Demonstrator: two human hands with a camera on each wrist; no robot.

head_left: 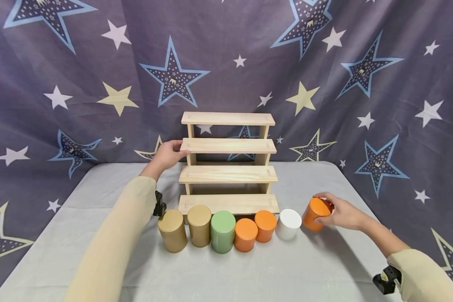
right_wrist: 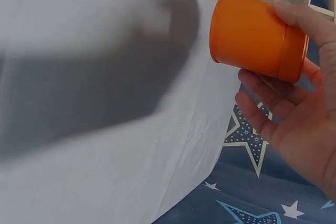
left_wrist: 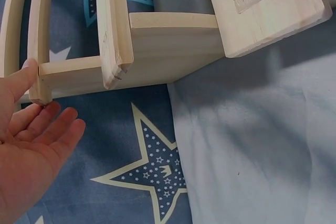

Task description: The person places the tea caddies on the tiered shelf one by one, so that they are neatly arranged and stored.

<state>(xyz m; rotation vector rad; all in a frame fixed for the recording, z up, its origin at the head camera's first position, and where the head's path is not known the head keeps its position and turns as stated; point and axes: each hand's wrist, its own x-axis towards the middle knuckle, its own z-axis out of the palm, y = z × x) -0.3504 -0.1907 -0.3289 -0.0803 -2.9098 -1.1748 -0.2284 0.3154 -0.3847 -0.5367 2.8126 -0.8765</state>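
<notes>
A light wooden shelf (head_left: 228, 174) with stepped boards stands at the back of the table. My left hand (head_left: 167, 155) pinches the left end of its second board from the top; the left wrist view shows the thumb on one face and fingers behind the board (left_wrist: 39, 77). Off to the right, my right hand (head_left: 341, 213) holds an orange tin (head_left: 311, 219) by its lidded end, between thumb and fingers. That tin (right_wrist: 251, 35) is tilted and appears raised off the cloth, near a white tin (head_left: 288, 226).
In front of the lowest board, a row runs left to right: two gold tins (head_left: 173, 235), a green tin (head_left: 223, 237), two orange tins (head_left: 245, 239) and the white one. Grey cloth (head_left: 249, 277) covers the table. A star-patterned curtain (head_left: 226, 25) hangs behind and at the sides.
</notes>
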